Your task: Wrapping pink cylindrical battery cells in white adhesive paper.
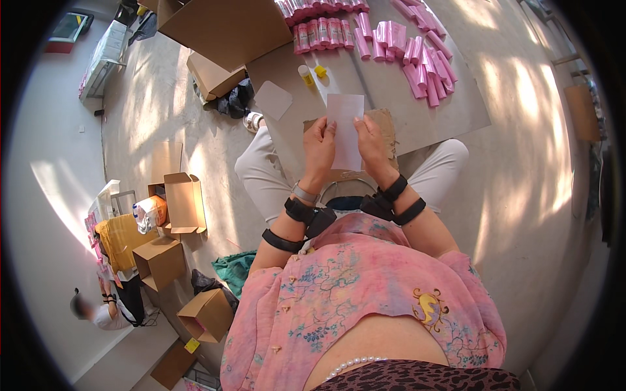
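Observation:
A white rectangular sheet of paper (345, 124) is held upright between my two hands. My left hand (319, 146) pinches its left edge, thumb on top. On the opposite edge my right hand (372, 144) grips it the same way. Beneath the paper lies a worn piece of brown cardboard (385, 124) at the near edge of the grey table (456, 117). Just beyond the paper stands a yellow and white glue stick (305, 75), with a yellow cap (320, 70) beside it. A pale rounded card (273, 100) rests on the table to the left.
Many pink cylindrical rolls (427, 68) cover the table's far right, with a row of pink tubes (323, 32) at the back. A large cardboard box (225, 32) stands far left. Open boxes (186, 202) sit on the floor at left, where another person (111, 313) works.

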The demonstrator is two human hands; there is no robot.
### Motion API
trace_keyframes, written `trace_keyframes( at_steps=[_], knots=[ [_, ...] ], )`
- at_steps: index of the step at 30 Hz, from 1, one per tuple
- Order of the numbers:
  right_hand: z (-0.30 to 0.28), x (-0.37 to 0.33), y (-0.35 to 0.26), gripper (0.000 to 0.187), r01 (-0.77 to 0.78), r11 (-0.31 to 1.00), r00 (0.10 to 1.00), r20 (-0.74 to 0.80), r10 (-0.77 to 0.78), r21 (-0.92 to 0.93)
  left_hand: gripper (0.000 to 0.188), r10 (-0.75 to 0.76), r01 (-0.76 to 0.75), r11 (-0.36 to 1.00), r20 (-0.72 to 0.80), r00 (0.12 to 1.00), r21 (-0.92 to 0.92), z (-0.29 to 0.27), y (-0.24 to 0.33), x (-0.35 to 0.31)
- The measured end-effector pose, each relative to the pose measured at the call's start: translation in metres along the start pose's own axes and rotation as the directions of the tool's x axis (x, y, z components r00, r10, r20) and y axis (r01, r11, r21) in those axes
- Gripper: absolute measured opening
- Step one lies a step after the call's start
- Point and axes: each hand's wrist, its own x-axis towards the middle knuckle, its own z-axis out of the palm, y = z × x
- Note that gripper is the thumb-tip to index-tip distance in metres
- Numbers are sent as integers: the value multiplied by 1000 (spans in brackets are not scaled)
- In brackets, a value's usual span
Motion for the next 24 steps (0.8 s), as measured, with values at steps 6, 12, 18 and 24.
trace_keyframes(
  at_steps=[6,12,18,24],
  knots=[
    [0,1,0,27,13,1000,1000,3,-13,-12,23,-13,13,1000,0,1000,-15,-1,-4,1],
    [2,-2,-18,26,-17,1000,999,-30,17,-10,22,-142,139,946,11,990,-294,-2,-17,5],
    [-33,10,5,26,-141,990,957,258,130,24,23,-265,280,830,101,959,-482,11,-21,12],
    [-53,16,25,26,-93,991,985,133,106,-98,25,-329,358,798,147,933,-486,37,-40,21]
  ],
)
